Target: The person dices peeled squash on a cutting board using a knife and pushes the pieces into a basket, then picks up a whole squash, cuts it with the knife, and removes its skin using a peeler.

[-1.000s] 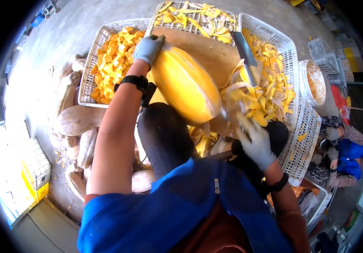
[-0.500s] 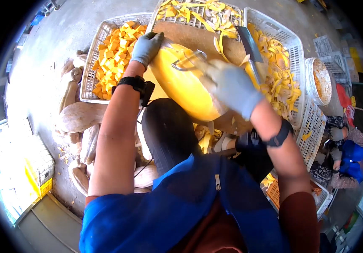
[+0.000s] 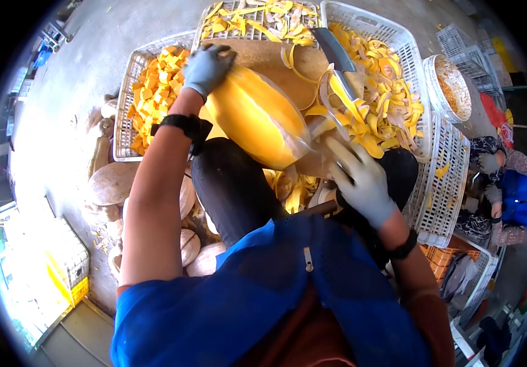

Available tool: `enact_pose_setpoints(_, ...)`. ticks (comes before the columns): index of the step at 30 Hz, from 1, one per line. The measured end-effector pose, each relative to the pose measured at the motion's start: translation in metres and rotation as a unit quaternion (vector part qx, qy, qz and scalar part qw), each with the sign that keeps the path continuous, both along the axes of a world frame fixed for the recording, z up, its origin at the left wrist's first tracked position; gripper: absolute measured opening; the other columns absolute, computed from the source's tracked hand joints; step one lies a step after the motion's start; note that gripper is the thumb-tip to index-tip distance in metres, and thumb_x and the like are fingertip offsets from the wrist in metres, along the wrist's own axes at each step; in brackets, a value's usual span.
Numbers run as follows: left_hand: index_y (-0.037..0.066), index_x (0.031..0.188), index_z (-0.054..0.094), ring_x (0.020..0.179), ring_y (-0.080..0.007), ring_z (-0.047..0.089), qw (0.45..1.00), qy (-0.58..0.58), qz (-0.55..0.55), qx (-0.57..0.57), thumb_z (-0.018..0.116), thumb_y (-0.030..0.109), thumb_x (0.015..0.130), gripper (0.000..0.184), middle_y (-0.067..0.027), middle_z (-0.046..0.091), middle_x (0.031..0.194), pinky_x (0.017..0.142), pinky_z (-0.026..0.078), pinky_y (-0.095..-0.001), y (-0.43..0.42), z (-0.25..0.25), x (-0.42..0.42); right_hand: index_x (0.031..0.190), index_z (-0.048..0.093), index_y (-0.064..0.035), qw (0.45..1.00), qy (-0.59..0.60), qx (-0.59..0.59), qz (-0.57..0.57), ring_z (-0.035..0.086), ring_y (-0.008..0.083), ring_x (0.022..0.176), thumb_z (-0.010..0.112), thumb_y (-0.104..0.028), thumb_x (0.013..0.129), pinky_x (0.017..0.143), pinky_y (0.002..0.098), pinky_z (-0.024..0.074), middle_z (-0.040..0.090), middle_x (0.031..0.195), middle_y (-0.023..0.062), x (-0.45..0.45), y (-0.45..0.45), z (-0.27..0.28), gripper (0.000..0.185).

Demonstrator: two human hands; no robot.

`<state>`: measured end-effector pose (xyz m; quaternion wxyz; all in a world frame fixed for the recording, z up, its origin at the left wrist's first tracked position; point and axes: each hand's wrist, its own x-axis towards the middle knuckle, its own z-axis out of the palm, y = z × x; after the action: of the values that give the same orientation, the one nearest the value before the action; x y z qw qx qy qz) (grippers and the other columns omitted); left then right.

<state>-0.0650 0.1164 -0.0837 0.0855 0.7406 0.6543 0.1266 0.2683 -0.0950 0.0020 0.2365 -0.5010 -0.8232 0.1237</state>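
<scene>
A long, partly peeled pumpkin (image 3: 254, 119) lies slanted on a brown board (image 3: 263, 55), its flesh bright yellow with paler strips of skin remaining. My gloved left hand (image 3: 208, 68) is closed over its upper-left end. Beside the lower-right end is my gloved right hand (image 3: 361, 183), its fingers curled around a peeler, mostly hidden and blurred. A cleaver (image 3: 334, 52) rests at the board's right side, its handle end among peel strips (image 3: 352, 101). Under the board's near edge, more peel (image 3: 297, 189) shows between my legs.
Left of the board, a white crate (image 3: 121, 119) holds orange pumpkin cubes (image 3: 156, 85). Peel fills a crate (image 3: 419, 79) at right and covers another crate (image 3: 205, 24) behind. Whole pumpkins (image 3: 110, 183) lie on the left floor. A bucket (image 3: 453, 85) and another person (image 3: 517, 199) are at right.
My right hand has moved down and toward me, off the pumpkin's upper face to past its lower end. My left hand keeps its hold, and the whole view has shifted slightly.
</scene>
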Motion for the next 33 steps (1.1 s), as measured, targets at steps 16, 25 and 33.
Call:
enact_pose_setpoints(16,0.017,0.119,0.056,0.118,-0.0338,0.051,0.961,0.141,-0.237,0.038,0.045,0.004,0.085,0.038,-0.0113,0.061,0.118,0.099,0.043,-0.0382,0.000,-0.006,-0.019,0.118,0.060,-0.0191,0.991,-0.068,-0.117,0.006,0.064,0.0269,0.076,0.063,-0.022,0.083,0.063,0.0344,0.0535,0.059,0.099,0.0092,0.049,-0.058,-0.073,0.036)
enact_pose_setpoints(25,0.019,0.118,0.059,0.119,-0.0343,0.051,0.965,0.123,-0.223,0.060,0.046,0.009,0.086,0.035,-0.0125,0.061,0.118,0.100,0.042,-0.0378,0.002,-0.014,-0.022,0.121,0.059,-0.0190,0.998,0.050,-0.001,0.027,0.064,0.0270,0.076,0.062,-0.024,0.084,0.063,0.0351,0.0534,0.058,0.106,0.0105,-0.028,-0.001,-0.043,0.037)
enact_pose_setpoints(33,0.019,0.120,0.059,0.121,-0.0337,0.049,0.952,0.144,-0.257,0.084,0.044,0.011,0.088,0.037,-0.0087,0.061,0.120,0.100,0.042,-0.0395,0.007,-0.013,-0.021,0.123,0.058,-0.0155,0.983,0.047,-0.168,-0.048,0.064,0.0309,0.086,0.059,-0.022,0.087,0.073,0.0365,0.0520,0.061,0.107,0.0126,0.054,-0.048,-0.095,0.036)
